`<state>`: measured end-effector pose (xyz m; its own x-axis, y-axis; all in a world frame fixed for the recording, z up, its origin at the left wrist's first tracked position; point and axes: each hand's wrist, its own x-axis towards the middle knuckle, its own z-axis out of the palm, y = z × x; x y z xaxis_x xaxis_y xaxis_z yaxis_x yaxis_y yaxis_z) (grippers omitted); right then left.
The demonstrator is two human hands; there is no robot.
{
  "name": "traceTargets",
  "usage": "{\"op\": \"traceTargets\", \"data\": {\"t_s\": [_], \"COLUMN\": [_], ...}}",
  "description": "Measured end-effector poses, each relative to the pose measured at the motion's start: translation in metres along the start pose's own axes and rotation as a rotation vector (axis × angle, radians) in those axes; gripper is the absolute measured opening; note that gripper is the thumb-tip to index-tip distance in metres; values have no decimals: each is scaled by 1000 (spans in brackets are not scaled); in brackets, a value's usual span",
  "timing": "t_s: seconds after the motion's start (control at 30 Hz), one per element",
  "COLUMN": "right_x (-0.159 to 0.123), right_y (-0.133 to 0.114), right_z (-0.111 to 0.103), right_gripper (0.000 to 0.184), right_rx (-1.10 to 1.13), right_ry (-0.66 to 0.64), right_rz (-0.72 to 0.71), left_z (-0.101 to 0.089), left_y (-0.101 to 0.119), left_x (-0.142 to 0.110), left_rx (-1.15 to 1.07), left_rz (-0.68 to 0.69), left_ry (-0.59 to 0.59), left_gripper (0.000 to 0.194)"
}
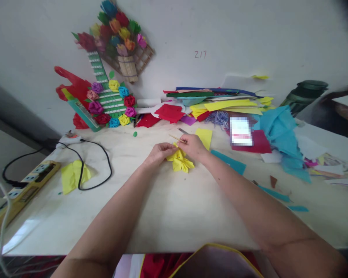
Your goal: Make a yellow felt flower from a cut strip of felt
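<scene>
A yellow crepe paper flower (182, 163) with loose petals sits between my hands over the middle of the table. My left hand (159, 153) is closed, pinching the flower's upper left edge. In the closed fingers of my right hand (193, 146) is a thin wooden stick (174, 137), its tip pointing left. My right fingertips are close to the top of the flower; whether they also grip the paper is hidden. Just beyond that hand lies a pointed metal blade (183, 131), perhaps of scissors. A yellow paper piece (204, 138) is behind my right wrist, and a blue paper piece (229, 162) beside my forearm.
Stacked coloured paper (229, 106) lines the wall. A glue bottle (82, 114) leans by a flower-decorated green guitar shape (111, 103). A black cable (108, 166) loops near a power strip (31, 181) at left. Blue crepe paper (278, 129) and a blurred-out bright rectangle (241, 131) are right.
</scene>
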<state>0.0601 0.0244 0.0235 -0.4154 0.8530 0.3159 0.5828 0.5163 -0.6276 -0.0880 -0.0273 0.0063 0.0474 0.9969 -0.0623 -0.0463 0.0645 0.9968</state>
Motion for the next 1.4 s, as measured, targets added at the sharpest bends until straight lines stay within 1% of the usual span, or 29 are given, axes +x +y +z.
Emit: {"op": "traceTargets", "data": {"t_s": [0.2,0.37,0.63,0.77,1.0,1.1,1.2,1.4], "right_x": [0,1,3,2,1,2,2,4], "right_y": [-1,2,5,4,2,3,5,10], "right_z": [1,-1,-2,-2,-2,0,4,5], "right_gripper": [20,21,20,17,21,20,19,18], "right_rx": [34,65,110,79,53,63,81,162], "right_ry": [-50,-70,-172,-159,-130,-121,-120,-157], "right_rz": [6,3,70,82,96,99,95,86], "left_z": [-2,-5,-7,-8,-7,-7,-7,-7], "left_y": [-2,-8,-12,-13,-12,-11,-11,-13], "left_x": [2,6,8,9,8,7,8,10], "left_rx": [79,101,96,106,134,147,182,197], "left_rz": [-17,0,42,46,26,27,23,25], "left_ry": [36,53,49,37,26,20,43,62], "left_gripper": [24,23,24,26,28,28,27,27]}}
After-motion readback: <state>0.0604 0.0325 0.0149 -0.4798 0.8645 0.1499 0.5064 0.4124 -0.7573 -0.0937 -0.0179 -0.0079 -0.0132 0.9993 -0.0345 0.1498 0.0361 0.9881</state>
